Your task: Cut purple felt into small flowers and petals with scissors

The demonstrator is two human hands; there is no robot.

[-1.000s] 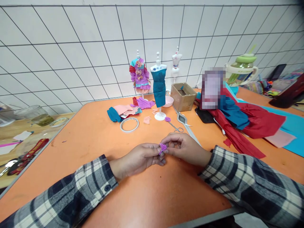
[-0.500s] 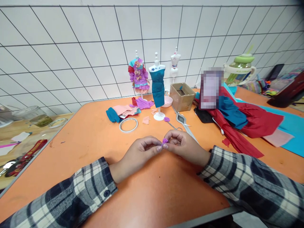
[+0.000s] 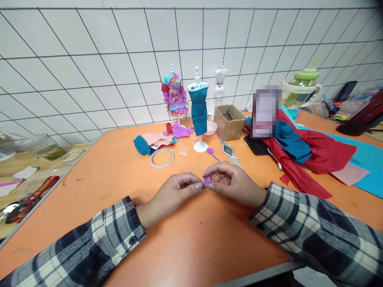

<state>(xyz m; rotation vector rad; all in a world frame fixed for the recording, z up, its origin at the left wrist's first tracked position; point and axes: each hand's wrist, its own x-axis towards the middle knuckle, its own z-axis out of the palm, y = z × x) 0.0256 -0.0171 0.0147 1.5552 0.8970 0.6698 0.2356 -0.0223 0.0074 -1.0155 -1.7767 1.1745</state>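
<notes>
Low over the orange table (image 3: 167, 231), a small gathered piece of purple crepe paper (image 3: 207, 180) is between my two hands. My left hand (image 3: 179, 189) pinches its narrow end between thumb and forefinger. The thumb and forefinger of my right hand (image 3: 235, 183) close around its fanned end, the forefinger slightly raised above it. Just beyond my hands stands a small white dress form wearing a teal paper dress (image 3: 198, 109). Near its base lies a purple paper flower-like piece (image 3: 210, 150), beside partly hidden scissors (image 3: 223, 161).
A tape roll (image 3: 162, 158) and folded paper scraps (image 3: 154, 142) lie left of the stand. Behind are a purple-dressed form (image 3: 175, 95), a bare form (image 3: 220, 79), a cardboard box (image 3: 229, 123) and a pink bowl (image 3: 212, 128). Red paper (image 3: 323, 153) and a green-lidded bottle (image 3: 302, 89) are on the right.
My right forefinger has lifted a little off the purple piece, and the piece has turned and tilted slightly, showing more of its pleats. My left hand has barely moved.
</notes>
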